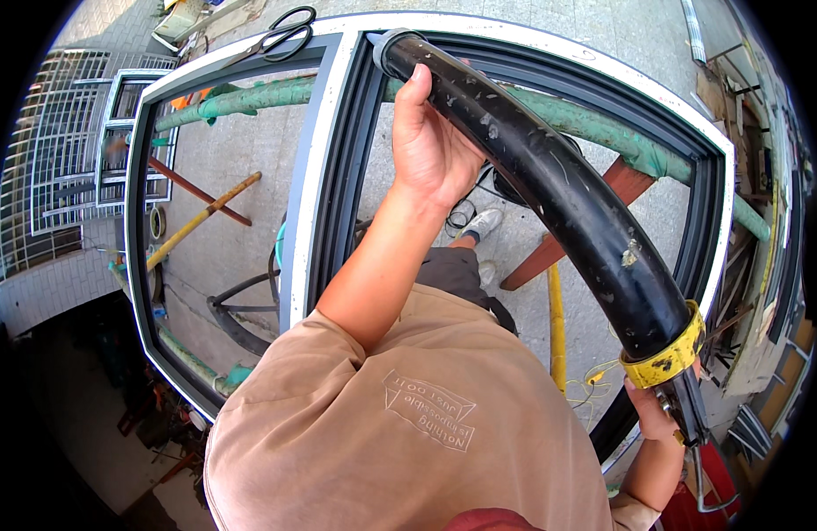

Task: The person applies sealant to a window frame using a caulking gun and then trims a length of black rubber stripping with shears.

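A long black caulking gun (550,177) slants across the view, its barrel scuffed and spotted with dried sealant. My left hand (435,142) is closed around the barrel near its front end, thumb on the near side, other fingers hidden behind it. The nozzle end lies over the upper part of a dark grey window frame's middle bar (324,159); whether it touches cannot be made out. At the rear, below a yellow collar (667,350), my right hand (653,414) grips the handle, partly hidden. A bent metal rod (702,482) sticks out behind it.
Black-handled scissors (280,37) lie on the frame's far left edge. Green-wrapped poles (258,96) run beneath the frame, with red and yellow supports (205,217) below. Cables (466,217) lie on the floor near my shoe (485,223). Metal grilles stand at left, stacked materials at right.
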The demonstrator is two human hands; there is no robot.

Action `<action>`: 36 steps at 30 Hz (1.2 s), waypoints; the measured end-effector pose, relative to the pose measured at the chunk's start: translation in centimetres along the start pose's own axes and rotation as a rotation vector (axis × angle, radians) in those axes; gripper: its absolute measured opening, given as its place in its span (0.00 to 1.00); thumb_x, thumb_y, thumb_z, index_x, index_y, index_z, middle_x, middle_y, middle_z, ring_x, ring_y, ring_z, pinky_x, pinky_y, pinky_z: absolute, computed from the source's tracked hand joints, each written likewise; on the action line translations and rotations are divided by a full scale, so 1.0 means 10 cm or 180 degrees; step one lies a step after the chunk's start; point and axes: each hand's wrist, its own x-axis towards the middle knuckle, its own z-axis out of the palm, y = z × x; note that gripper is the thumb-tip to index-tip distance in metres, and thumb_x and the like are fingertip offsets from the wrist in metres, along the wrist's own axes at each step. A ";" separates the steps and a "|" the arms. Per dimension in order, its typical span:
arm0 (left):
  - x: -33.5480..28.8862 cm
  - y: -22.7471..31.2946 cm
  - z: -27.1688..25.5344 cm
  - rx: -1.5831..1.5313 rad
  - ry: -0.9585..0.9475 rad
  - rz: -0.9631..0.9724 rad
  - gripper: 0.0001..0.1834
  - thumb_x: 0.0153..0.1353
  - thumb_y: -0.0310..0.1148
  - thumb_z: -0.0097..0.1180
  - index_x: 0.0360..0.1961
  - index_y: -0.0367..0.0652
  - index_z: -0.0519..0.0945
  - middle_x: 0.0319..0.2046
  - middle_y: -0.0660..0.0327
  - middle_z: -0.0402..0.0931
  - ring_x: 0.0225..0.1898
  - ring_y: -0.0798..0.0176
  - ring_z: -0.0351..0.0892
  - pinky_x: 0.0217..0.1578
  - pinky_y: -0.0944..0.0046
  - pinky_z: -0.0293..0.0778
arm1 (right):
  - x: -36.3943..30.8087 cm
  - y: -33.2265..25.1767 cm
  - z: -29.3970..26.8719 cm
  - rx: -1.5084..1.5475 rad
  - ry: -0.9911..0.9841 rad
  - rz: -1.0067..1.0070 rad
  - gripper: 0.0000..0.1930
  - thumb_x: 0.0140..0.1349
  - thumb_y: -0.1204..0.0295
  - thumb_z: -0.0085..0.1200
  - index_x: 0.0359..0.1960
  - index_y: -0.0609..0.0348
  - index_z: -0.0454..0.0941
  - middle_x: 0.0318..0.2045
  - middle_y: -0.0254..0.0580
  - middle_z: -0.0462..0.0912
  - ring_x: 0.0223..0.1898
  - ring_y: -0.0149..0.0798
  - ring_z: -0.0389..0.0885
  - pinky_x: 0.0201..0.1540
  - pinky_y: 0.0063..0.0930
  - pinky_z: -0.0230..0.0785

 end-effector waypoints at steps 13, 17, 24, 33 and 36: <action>-0.08 -0.11 -0.18 -0.0342 0.0324 0.0061 0.24 0.73 0.58 0.62 0.51 0.48 0.78 0.41 0.64 0.80 0.43 0.60 0.84 0.55 0.44 0.86 | 0.52 0.12 -0.12 -0.2843 -0.0437 -0.2438 0.17 0.42 0.66 0.65 0.33 0.62 0.80 0.31 0.44 0.79 0.35 0.50 0.82 0.42 0.49 0.74; -0.04 -0.15 -0.26 -0.0628 0.0179 -0.0051 0.24 0.72 0.58 0.64 0.51 0.48 0.78 0.41 0.64 0.80 0.44 0.61 0.84 0.55 0.44 0.86 | 0.50 0.18 -0.15 -0.3355 -0.0390 -0.2619 0.16 0.46 0.66 0.62 0.35 0.63 0.81 0.34 0.46 0.81 0.39 0.51 0.84 0.47 0.51 0.78; 0.00 -0.20 -0.37 -0.1076 0.0036 -0.0166 0.25 0.66 0.55 0.70 0.51 0.49 0.78 0.40 0.65 0.79 0.41 0.62 0.82 0.54 0.51 0.86 | 0.45 0.30 -0.14 -0.3800 -0.0366 -0.2614 0.14 0.53 0.69 0.59 0.40 0.61 0.83 0.38 0.46 0.83 0.43 0.49 0.85 0.55 0.49 0.79; 0.08 -0.31 -0.60 -0.1596 -0.0607 -0.0327 0.26 0.60 0.50 0.73 0.52 0.50 0.77 0.37 0.67 0.75 0.39 0.63 0.78 0.52 0.54 0.85 | 0.16 0.44 -0.04 -0.3957 -0.0962 -0.1892 0.33 0.64 0.71 0.61 0.73 0.38 0.76 0.46 0.41 0.78 0.51 0.46 0.79 0.69 0.51 0.72; 0.09 -0.33 -0.70 -0.1468 -0.0575 -0.0274 0.27 0.60 0.49 0.74 0.53 0.50 0.77 0.37 0.67 0.75 0.39 0.62 0.79 0.52 0.53 0.85 | 0.16 0.43 0.00 -0.3683 -0.1388 -0.1551 0.39 0.64 0.71 0.60 0.80 0.39 0.67 0.45 0.42 0.78 0.51 0.48 0.79 0.70 0.53 0.70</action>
